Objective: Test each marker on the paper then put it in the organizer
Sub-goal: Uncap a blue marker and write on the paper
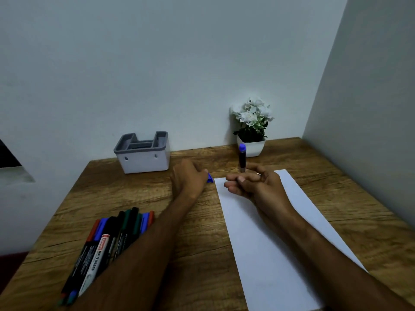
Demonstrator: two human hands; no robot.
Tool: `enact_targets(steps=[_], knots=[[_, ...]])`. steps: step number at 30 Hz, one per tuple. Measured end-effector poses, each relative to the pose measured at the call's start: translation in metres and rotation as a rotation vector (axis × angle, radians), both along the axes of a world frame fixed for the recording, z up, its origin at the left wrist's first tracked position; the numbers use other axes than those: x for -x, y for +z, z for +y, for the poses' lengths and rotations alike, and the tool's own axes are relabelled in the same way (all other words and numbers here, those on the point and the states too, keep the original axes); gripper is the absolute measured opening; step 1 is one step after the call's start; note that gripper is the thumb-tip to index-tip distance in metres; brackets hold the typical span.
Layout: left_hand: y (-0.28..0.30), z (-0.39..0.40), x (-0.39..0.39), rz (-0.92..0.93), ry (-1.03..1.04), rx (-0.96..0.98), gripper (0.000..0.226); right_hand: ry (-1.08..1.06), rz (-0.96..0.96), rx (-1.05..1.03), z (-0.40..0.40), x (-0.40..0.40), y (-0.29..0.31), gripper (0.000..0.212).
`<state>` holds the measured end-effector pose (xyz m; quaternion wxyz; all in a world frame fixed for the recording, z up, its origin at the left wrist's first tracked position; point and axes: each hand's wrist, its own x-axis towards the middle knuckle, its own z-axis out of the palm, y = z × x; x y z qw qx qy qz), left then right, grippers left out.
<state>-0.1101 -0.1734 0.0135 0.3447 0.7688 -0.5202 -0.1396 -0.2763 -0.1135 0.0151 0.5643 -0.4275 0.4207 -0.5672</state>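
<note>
My right hand (253, 182) grips a black marker with a blue end (242, 159), held nearly upright above the top left corner of the white paper (269, 243). The marker's tip is hidden behind my fingers. My left hand (188, 176) rests on the wooden desk just left of the paper, closed on a blue cap (210, 178) that pokes out at its right side. A bundle of several markers (107, 241) lies at the near left, partly under my left forearm. The white organizer with a grey insert (143, 153) stands at the back by the wall.
A white pot with white flowers (251, 131) stands at the back right, just behind the held marker. Walls close the desk (190, 254) at the back and on the right. The desk's left edge runs diagonally past the marker bundle.
</note>
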Motion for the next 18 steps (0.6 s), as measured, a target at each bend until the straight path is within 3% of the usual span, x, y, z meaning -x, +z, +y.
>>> enact_targets(steps=[2, 5, 9, 13, 18], knots=[[0.002, 0.007, 0.002, 0.029, 0.024, 0.036, 0.01, -0.092, 0.275, 0.113, 0.002, 0.002, -0.009, 0.034], [0.002, 0.025, 0.009, 0.043, -0.022, 0.04, 0.004, -0.16, 0.707, 0.316, 0.012, 0.003, -0.02, 0.014], [-0.013, 0.05, 0.017, -0.011, -0.183, -0.08, 0.036, -0.024, 1.028, 0.449, 0.023, 0.005, -0.031, 0.008], [-0.024, 0.076, 0.013, -0.135, -0.326, -0.203, 0.072, 0.175, 1.119, 0.55, 0.027, 0.021, -0.033, 0.01], [-0.025, 0.086, 0.009, -0.168, -0.33, -0.182, 0.073, 0.463, 0.921, 0.541, 0.03, 0.059, -0.02, 0.024]])
